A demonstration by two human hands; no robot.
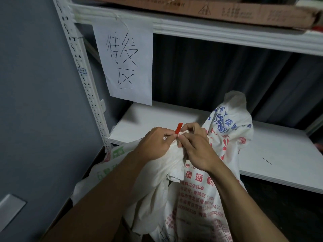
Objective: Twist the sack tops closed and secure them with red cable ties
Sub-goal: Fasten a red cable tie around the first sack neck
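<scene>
Where the two hands meet over the sack (pixel 194 193), the red cable tie (pixel 179 128) is the reference point. Its visible end stands almost upright above the sack neck (pixel 174 147), leaning slightly to your right at the top, so its long axis runs up and away from your fingers. Your left hand (pixel 153 142) pinches the tie's lower end between thumb and forefinger. Your right hand (pixel 195 147) touches it from the other side, fingers curled tight at the bunched cloth; whether they also hold the tie's band cannot be told, since the loop is hidden beneath them. The left hand is the nearer one to the free end. Judged from this, the coming pull should follow the tie's own axis, upward and away, while the right hand keeps the twist from unwinding. The sack stands in front of the shelf board (pixel 157 119), against it; a blue-printed sack top (pixel 232 123) rises just beyond your right hand.
</scene>
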